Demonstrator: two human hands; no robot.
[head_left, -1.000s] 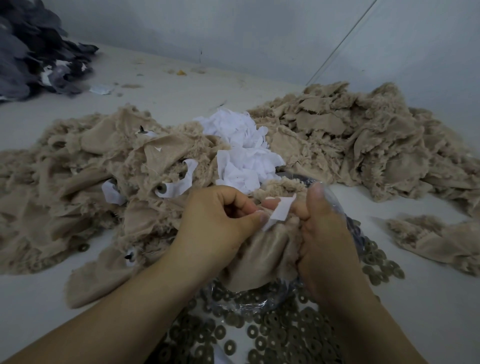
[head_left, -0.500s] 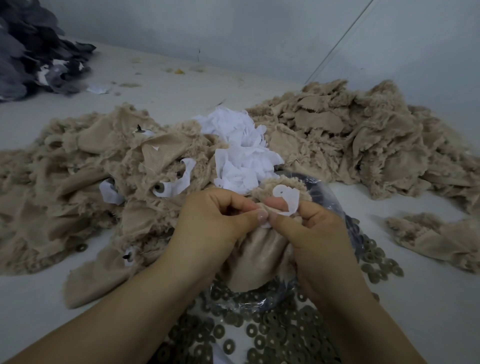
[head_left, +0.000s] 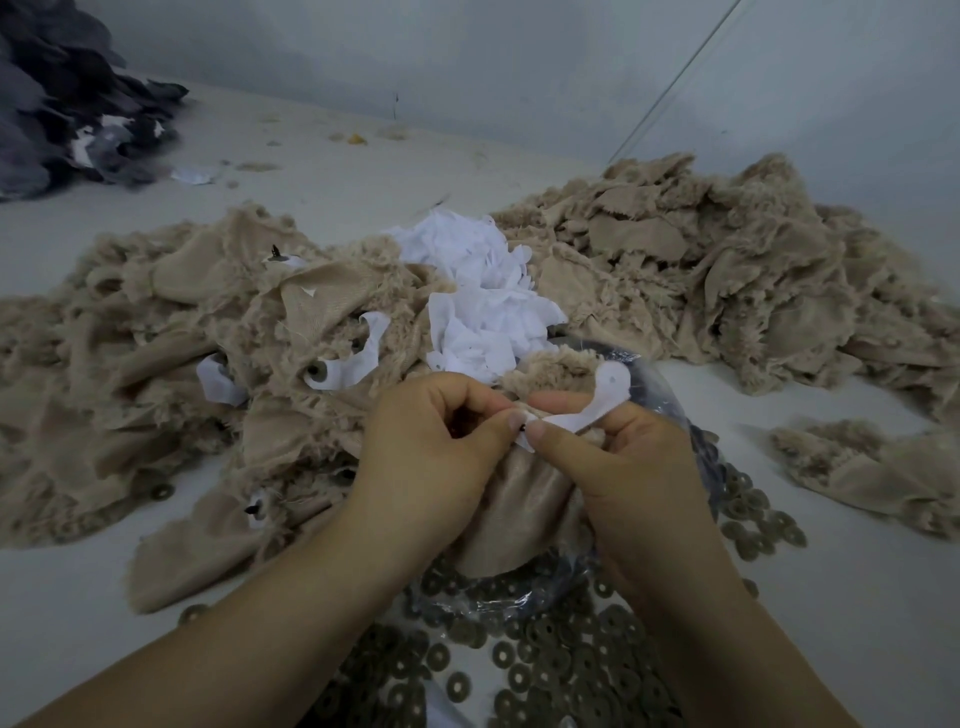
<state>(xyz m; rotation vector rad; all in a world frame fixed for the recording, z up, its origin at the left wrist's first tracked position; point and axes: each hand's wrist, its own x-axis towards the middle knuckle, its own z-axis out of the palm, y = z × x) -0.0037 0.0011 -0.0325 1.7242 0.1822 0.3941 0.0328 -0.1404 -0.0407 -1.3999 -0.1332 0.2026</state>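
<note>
At centre, your left hand (head_left: 431, 447) and right hand (head_left: 628, 467) pinch one strip (head_left: 584, 417), now uncurled, against one plush piece (head_left: 519, 512).

Grey wall (head_left: 493, 67), pale tabletop (head_left: 332, 192)

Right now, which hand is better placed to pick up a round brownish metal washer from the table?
Right, probably: the right hand sits beside the round brownish washers, while the left hand pinches the beige plush fabric piece.
</note>
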